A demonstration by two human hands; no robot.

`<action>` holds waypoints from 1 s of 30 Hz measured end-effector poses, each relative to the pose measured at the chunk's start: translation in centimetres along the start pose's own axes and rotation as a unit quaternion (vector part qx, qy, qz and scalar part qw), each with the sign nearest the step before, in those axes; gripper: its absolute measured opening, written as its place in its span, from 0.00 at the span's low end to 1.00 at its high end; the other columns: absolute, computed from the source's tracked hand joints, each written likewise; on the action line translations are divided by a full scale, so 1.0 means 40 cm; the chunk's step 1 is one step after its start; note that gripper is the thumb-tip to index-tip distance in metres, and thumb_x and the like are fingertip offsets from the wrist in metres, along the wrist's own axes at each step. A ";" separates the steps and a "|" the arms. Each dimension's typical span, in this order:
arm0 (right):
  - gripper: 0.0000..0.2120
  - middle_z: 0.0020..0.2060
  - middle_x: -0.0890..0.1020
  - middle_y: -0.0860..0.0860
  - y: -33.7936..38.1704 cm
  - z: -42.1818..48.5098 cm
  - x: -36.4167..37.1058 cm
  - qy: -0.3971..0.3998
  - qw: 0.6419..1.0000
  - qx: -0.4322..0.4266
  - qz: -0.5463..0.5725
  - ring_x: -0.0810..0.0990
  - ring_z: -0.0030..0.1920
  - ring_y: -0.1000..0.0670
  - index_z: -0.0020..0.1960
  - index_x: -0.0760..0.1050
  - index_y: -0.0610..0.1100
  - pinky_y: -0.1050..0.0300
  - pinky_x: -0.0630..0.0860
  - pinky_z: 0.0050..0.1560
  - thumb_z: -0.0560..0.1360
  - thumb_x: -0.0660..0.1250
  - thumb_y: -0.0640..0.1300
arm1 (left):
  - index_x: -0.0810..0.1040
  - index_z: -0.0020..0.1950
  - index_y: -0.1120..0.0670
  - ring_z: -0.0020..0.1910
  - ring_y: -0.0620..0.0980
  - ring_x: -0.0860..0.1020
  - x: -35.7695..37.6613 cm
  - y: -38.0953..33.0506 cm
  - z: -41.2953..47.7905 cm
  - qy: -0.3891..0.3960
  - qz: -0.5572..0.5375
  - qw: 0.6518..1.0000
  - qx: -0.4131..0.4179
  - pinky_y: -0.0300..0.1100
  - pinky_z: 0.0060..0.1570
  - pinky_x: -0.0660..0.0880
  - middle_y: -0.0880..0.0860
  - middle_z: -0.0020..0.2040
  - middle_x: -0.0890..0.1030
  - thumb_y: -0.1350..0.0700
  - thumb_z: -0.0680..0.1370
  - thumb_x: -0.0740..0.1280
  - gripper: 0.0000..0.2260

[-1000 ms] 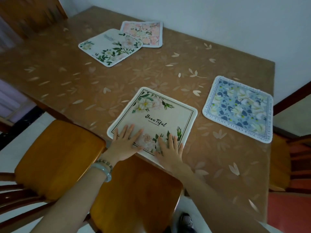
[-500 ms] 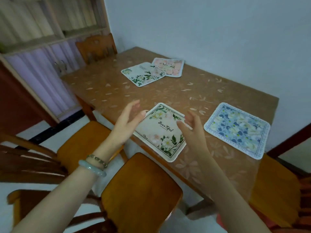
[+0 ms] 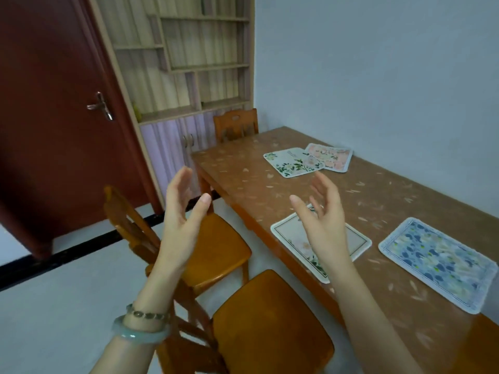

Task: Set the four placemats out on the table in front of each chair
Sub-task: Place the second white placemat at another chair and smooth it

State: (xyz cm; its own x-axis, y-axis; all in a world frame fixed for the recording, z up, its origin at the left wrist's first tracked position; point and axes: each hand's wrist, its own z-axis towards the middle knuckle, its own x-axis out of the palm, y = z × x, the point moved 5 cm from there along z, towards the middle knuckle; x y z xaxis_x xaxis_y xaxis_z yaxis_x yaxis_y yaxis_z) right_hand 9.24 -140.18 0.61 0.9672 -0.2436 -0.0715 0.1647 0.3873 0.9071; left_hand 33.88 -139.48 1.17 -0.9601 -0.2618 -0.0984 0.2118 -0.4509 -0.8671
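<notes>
**matfan:** Since both hands are up in the air holding nothing, I'd say two mats count as placed and two don't. Left hand (image 3: 179,220) is open with fingers spread, palm turned inward, and right hand (image 3: 325,224) is the same, hovering above the cream floral placemat (image 3: 359,242) without touching it.

**deskguy:** Agreed. That cream one lies flat at the near edge of the desk (image 3: 270,195), roughly 5 o'clock in view, right in front of the closest chair (image 3: 272,322). The blue floral placemat (image 3: 437,263) sits at 4 o'clock, just beside it, also flat.

**matfan:** What worries me is the far pair. The white leafy placemat (image 3: 293,161) at about 1 o'clock overlaps the pink floral placemat (image 3: 333,157), so grabbing the top one carelessly could drag the lower one along or slide it on that glossy surface.

**deskguy:** Also the cream mat's corner looks to hang right at the desk edge. A sleeve or forearm brushing it on the way past could knock it off onto the chair seat.

**matfan:** They all look thin, soft-edged and floppy, rounded corners, printed flowers. My guess is they need two hands to land square.
</notes>
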 end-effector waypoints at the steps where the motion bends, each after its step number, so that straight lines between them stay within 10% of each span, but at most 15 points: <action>1: 0.28 0.70 0.69 0.59 0.026 -0.005 0.042 0.007 1.000 -0.013 0.002 0.67 0.70 0.60 0.71 0.64 0.57 0.62 0.66 0.69 0.75 0.70 0.47 | 0.61 0.75 0.49 0.72 0.38 0.64 -0.053 -0.016 0.002 -0.012 0.000 1.000 0.008 0.35 0.69 0.64 0.46 0.74 0.66 0.47 0.77 0.63 0.28; 14: 0.28 0.57 0.71 0.73 0.153 -0.188 0.654 0.017 0.999 -0.034 -0.012 0.74 0.61 0.65 0.67 0.67 0.62 0.68 0.76 0.57 0.74 0.70 0.40 | 0.61 0.74 0.48 0.62 0.46 0.76 -0.787 0.022 0.012 0.007 0.033 0.999 0.027 0.40 0.60 0.75 0.49 0.68 0.71 0.59 0.73 0.72 0.33; 18: 0.28 0.58 0.74 0.64 0.174 -0.213 0.753 -0.009 0.999 -0.022 -0.020 0.77 0.56 0.64 0.67 0.66 0.62 0.77 0.73 0.45 0.74 0.70 0.40 | 0.60 0.74 0.45 0.62 0.44 0.76 -0.905 0.054 0.048 0.014 0.026 0.999 0.025 0.38 0.57 0.75 0.46 0.68 0.71 0.55 0.72 0.71 0.34; 30: 0.23 0.53 0.81 0.52 0.073 -0.044 1.087 -0.013 0.999 0.037 0.022 0.83 0.48 0.58 0.66 0.68 0.54 0.60 0.82 0.47 0.76 0.67 0.37 | 0.59 0.74 0.46 0.58 0.43 0.78 -1.062 0.298 0.306 0.046 0.017 0.999 -0.002 0.31 0.51 0.74 0.45 0.65 0.73 0.63 0.75 0.70 0.32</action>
State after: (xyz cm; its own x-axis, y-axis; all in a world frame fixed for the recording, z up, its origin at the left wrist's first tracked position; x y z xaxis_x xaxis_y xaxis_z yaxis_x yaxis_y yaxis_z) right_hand 52.12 -148.06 -0.59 0.9677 -0.2512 -0.0203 0.1058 0.3319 0.9374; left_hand 79.44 -144.18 1.01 -0.9650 -0.1980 -0.1720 0.2443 -0.4396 -0.8643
